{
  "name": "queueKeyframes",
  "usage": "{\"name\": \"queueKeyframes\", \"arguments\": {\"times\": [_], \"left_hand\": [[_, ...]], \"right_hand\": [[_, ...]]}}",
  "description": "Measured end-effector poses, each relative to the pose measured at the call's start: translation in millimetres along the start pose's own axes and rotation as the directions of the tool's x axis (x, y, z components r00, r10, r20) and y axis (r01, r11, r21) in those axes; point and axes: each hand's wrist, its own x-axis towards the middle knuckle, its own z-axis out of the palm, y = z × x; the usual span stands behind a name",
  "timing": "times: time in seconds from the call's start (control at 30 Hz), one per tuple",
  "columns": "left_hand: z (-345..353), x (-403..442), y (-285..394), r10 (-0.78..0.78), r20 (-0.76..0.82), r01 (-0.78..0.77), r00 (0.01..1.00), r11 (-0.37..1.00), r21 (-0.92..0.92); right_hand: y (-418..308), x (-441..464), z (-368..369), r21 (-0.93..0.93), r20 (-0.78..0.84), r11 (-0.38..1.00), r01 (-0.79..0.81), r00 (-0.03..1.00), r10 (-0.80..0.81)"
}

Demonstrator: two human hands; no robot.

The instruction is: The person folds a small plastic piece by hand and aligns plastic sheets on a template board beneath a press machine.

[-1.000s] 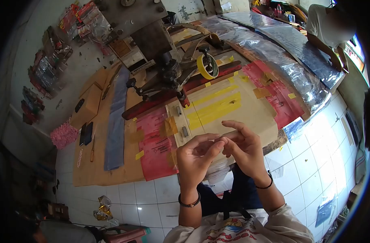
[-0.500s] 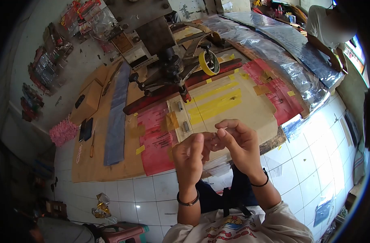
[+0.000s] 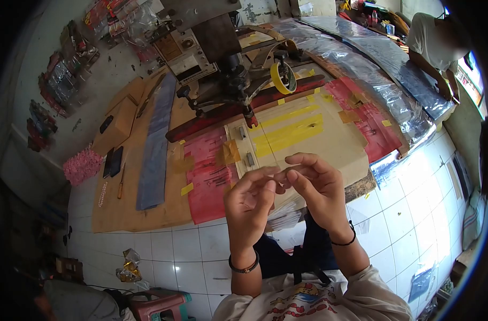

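My left hand (image 3: 250, 203) and my right hand (image 3: 320, 193) are raised close together in front of my body, over the near edge of the work table. Thumbs and fingertips are pinched, almost touching each other. Whatever lies between them is too small or too clear to make out. Beyond the fingertips is a tan board (image 3: 337, 142) with yellow tape strips (image 3: 289, 136) across it. Two small metal pieces sit at its left side, the nearer metal piece (image 3: 250, 159) close to my left fingers. Red sheets (image 3: 206, 184) flank the board.
A dark machine head (image 3: 233, 72) stands over the table, with a roll of yellow tape (image 3: 283, 78) hanging on it. To the left lie a blue-grey strip (image 3: 154, 144), phones (image 3: 113, 162) and a wooden-handled tool (image 3: 121, 182). Another person (image 3: 439, 43) works at the back right.
The view has shifted slightly. My left index finger has straightened a little toward the right hand, and the left thumb has shifted. The right hand keeps nearly the same pose.
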Motion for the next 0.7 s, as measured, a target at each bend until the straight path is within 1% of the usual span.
{"name": "queueKeyframes", "arguments": {"times": [0.03, 0.13, 0.23, 0.33, 0.43, 0.53, 0.63, 0.7], "left_hand": [[1, 0, 1, 0.010, -0.008, -0.010, 1.000, 1.000, 0.007], [-1, 0, -2, -0.008, -0.044, 0.008, 0.999, 1.000, -0.015], [-4, 0, -1, 0.019, -0.026, -0.019, 0.999, 1.000, 0.000], [-8, 1, -2, 0.027, -0.004, -0.027, 1.000, 0.999, -0.025], [-11, 1, -2, 0.032, 0.005, -0.032, 0.999, 0.999, -0.006], [-14, -2, -3, -0.008, -0.012, 0.008, 1.000, 1.000, -0.008], [-20, -1, -8, 0.070, 0.031, -0.069, 0.997, 0.997, -0.034], [-22, 0, -6, 0.070, 0.009, -0.071, 0.997, 0.997, 0.029]], "right_hand": [[0, 0, 1, 0.012, 0.006, 1.000, -0.002, 1.000, 0.002], [-5, -1, 5, -0.071, 0.000, 0.997, 0.027, 1.000, -0.027], [-3, 0, 9, -0.076, -0.016, 0.997, 0.026, 1.000, -0.027], [-7, 1, 10, -0.122, -0.010, 0.992, 0.017, 1.000, -0.018], [-7, 1, 10, -0.103, -0.020, 0.994, -0.022, 1.000, 0.020], [-3, 2, 12, -0.100, -0.065, 0.995, -0.011, 0.998, 0.004], [0, 3, 11, -0.123, -0.072, 0.992, 0.034, 0.996, -0.043], [1, 4, 11, -0.088, -0.062, 0.996, 0.020, 0.998, -0.025]]}}
